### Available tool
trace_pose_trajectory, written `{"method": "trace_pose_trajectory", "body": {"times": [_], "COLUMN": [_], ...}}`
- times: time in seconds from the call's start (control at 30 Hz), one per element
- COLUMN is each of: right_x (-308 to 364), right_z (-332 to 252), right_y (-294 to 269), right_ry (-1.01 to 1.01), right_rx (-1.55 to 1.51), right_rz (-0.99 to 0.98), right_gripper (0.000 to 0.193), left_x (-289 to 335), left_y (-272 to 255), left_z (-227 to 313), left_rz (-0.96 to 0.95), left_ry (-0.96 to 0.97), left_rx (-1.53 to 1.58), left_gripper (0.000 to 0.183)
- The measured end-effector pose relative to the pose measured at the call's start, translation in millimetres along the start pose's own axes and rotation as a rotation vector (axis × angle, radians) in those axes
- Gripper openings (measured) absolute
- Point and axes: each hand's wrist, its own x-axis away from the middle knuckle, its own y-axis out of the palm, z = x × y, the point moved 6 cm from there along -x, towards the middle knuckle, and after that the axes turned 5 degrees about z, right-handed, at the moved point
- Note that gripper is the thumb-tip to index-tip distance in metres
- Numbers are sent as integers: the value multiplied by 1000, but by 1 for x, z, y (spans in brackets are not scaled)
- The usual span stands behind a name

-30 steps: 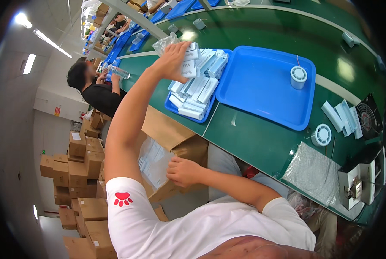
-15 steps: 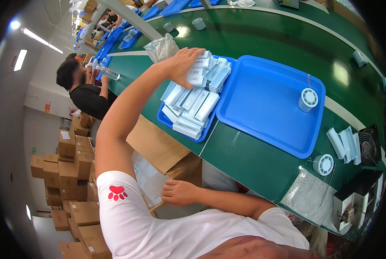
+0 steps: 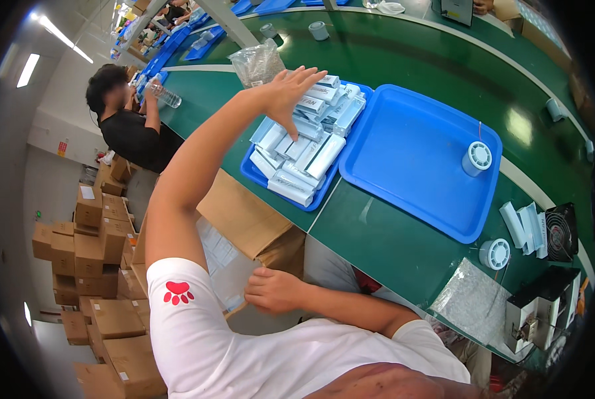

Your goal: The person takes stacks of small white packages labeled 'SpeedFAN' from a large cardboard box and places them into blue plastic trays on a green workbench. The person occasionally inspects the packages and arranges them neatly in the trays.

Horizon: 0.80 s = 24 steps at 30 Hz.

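My left hand (image 3: 289, 98) is held over a blue tray (image 3: 247, 178) piled with several small light blue-and-white cartons (image 3: 317, 156). Its fingers are spread, and none of the cartons is in its grasp; whether a fingertip touches the pile I cannot tell. Lower down, my right hand (image 3: 271, 290) is curled into a loose fist beside the open flap of a brown cardboard box (image 3: 251, 213), with nothing visible in it. To the right lies a larger blue tray (image 3: 410, 186), which bears a small round light-blue fan (image 3: 477, 158) with a thin wire.
A second round fan (image 3: 494, 254), folded cartons (image 3: 524, 227), a black fan (image 3: 561, 231), bubble wrap (image 3: 470, 299) and a metal device (image 3: 544, 309) stand at the right. A clear plastic bag (image 3: 257, 64) lies beyond the pile. Another person (image 3: 134, 126) sits left, near stacked boxes (image 3: 121, 319).
My left hand's fingers have spread and lifted off the upper cartons, which now lie lower in the pile. My right hand stays curled in place. The view has shifted slightly.
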Motion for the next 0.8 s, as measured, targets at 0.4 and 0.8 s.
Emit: {"method": "trace_pose_trajectory", "body": {"times": [0.4,0.8], "right_x": [-5,-21], "right_z": [1,-9], "right_y": [-3,6], "right_ry": [58,118], "right_rx": [65,164], "right_rz": [-109,-213], "right_gripper": [18,25], "left_x": [261,620], "left_y": [-37,285], "left_z": [6,-19], "left_rz": [936,613], "left_ry": [-267,-1214], "left_rx": [70,64], "left_gripper": [59,20]}}
